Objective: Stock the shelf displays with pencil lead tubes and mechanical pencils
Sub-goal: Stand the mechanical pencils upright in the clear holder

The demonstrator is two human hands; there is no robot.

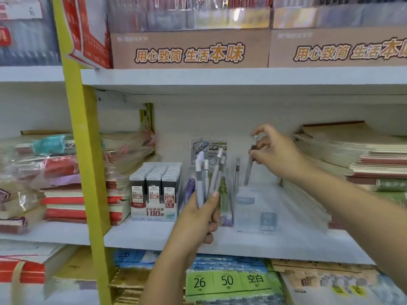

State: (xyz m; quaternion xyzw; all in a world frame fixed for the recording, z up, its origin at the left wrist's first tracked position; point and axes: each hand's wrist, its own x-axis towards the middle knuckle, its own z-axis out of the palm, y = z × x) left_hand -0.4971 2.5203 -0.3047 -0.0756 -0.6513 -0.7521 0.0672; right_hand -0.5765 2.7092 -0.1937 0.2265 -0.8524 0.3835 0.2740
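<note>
Grey pencil point(249, 166), pinched in the right hand point(275, 150), hangs over the clear display point(255, 205); it might miss its slot. The left hand point(198, 221) grips a fanned bundle point(212, 181) that could slip.

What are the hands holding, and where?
The left hand grips a bunch of mechanical pencils by their lower ends; the right hand pinches one mechanical pencil near its top.

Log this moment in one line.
left hand: holds pencil bunch | right hand: pinches single pencil, tip down at clear display | lead tubes: boxed, left of display
</note>
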